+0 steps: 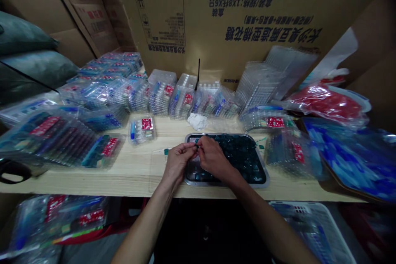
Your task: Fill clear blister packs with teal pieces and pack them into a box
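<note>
My left hand (181, 157) and my right hand (214, 157) meet over the left part of a metal tray (227, 183). Fingertips of both are pinched together on a small dark piece (197, 146), mostly hidden by the fingers. Glossy dark green pieces (244, 156) that look wrapped in clear film cover much of the tray. Just left of my left hand, a small green scrap (166, 152) lies on the wooden table (133, 179). Behind the hands sits a crumpled white tissue (197, 121).
Clear plastic packs (62, 140) holding blue and red items crowd the left and back. Empty clear trays (260, 82) are stacked before a large cardboard box (185, 16). On the right are a bag of red packets (328, 101) and a box of blue packets (355, 161).
</note>
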### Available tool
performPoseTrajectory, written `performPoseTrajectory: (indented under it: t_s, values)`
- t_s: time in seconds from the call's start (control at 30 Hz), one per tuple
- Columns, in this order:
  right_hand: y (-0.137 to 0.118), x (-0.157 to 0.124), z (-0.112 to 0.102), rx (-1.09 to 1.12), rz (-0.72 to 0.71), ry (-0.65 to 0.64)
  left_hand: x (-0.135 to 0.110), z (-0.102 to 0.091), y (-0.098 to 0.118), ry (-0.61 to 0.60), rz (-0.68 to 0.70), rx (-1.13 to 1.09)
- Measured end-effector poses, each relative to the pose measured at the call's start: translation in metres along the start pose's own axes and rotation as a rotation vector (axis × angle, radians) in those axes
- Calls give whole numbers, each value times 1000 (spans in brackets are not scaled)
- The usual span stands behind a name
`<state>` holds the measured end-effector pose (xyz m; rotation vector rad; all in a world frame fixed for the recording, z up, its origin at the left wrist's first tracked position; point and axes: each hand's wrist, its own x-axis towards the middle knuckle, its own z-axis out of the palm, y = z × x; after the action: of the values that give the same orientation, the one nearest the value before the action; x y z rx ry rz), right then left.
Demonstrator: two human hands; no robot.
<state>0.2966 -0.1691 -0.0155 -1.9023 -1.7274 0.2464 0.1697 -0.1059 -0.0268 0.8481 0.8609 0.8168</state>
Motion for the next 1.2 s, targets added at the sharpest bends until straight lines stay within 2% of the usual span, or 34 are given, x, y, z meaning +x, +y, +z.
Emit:
performPoseTrajectory:
  t_s: [0.13, 0.23, 0.3, 0.4, 0.5, 0.57, 0.63, 0.73, 0.77, 0.83, 0.93, 1.0, 1.2]
  values:
    - [-9, -2, -4, -150, -11, -57, 0, -1, -9, 40, 105, 112]
    - [-13, 0, -5, -174, 42, -48, 0, -2, -9, 52, 153, 187]
    - [-11, 2, -4, -89, 104, -59, -2, -2, -7, 57, 124, 140]
    - [-6, 3, -1, 69, 140, -94, -6, 0, -4, 29, -13, 11]
    - [-3, 1, 2, 109, 72, -73, -8, -6, 0, -26, -96, 0]
    - [1, -1, 3, 133, 4, -73, -7, -21, 7, -48, -101, 54]
    - [9, -2, 0, 108, -18, -62, -4, -45, 19, 10, -6, 145]
    - [29, -2, -6, -180, 80, -59, -1, -90, 35, 197, 266, 390]
    - [36, -2, -8, -301, 117, -90, -1, -103, 38, 224, 336, 497]
    - [45, -2, -8, -474, 148, -177, -2, -120, 37, 175, 434, 716]
    - [49, -1, -4, -542, 130, -222, -2, -128, 25, 30, 558, 966]
    - [47, 1, -3, -527, 134, -225, 1, -128, 15, -22, 609, 1069]
    - [54, 5, -8, -402, 130, -295, 15, -135, 0, -115, 725, 1169]
